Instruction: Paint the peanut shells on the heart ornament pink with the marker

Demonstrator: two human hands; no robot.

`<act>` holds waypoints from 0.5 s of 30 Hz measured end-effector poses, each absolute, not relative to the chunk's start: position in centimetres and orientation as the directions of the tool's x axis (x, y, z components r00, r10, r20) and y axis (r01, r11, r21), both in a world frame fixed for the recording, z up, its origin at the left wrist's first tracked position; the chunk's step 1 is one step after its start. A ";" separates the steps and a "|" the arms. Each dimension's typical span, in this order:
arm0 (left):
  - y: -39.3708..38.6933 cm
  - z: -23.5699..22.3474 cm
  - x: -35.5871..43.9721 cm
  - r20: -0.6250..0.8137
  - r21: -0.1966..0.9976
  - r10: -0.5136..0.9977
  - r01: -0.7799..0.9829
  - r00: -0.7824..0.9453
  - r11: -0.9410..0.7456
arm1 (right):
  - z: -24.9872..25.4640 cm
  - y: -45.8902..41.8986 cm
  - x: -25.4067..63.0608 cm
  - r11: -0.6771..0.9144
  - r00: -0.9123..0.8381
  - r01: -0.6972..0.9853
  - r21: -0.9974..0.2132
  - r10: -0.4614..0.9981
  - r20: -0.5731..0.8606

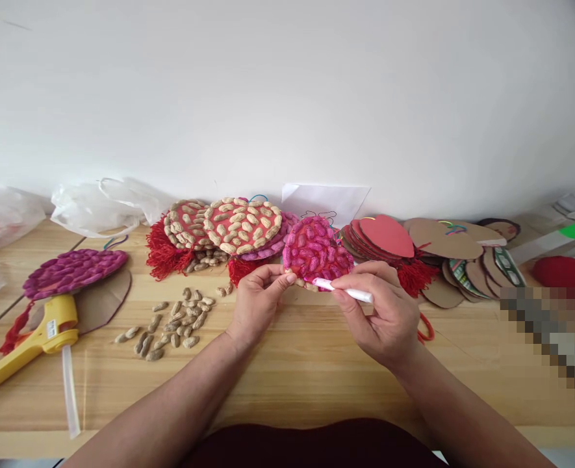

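Observation:
My left hand (262, 296) pinches the lower left edge of a peanut-covered disc (316, 250), holding it tilted up above the table. Most of its peanuts are coloured magenta; a few along the bottom edge stay tan. In my right hand (382, 309) is a white marker (350, 290), closed between thumb and fingers. Its tip touches the peanuts near the disc's lower edge. Behind the disc, to the left, lean discs with plain tan peanuts on red (243, 225), with red tassels (163, 250) below.
Loose peanuts (180, 318) lie left of my arms. A yellow glue gun (48, 331) with a glue stick sits by a purple peanut disc (75, 270). Red card shapes (387, 235) and cardboard pieces (446, 240) are stacked at right. Plastic bags (104, 208) rest against the wall.

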State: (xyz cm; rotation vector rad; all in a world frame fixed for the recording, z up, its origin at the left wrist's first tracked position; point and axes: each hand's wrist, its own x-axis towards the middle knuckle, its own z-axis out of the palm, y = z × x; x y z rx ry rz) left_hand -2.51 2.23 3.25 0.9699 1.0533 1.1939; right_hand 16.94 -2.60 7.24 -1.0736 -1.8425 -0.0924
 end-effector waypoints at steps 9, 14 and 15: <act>2.2 3.2 -2.5 -0.190 0.934 0.977 -0.291 0.092 0.209 | 7.1 -2.3 17.4 0.586 -0.103 0.708 -0.395 0.639 0.763; 2.3 3.4 -2.4 -0.200 0.931 0.976 -0.294 0.086 0.217 | 7.1 -2.4 17.4 0.577 -0.086 0.688 -0.441 0.667 0.740; 2.3 3.4 -2.4 -0.199 0.932 0.977 -0.292 0.083 0.214 | 7.1 -2.4 17.3 0.582 -0.099 0.687 -0.436 0.669 0.737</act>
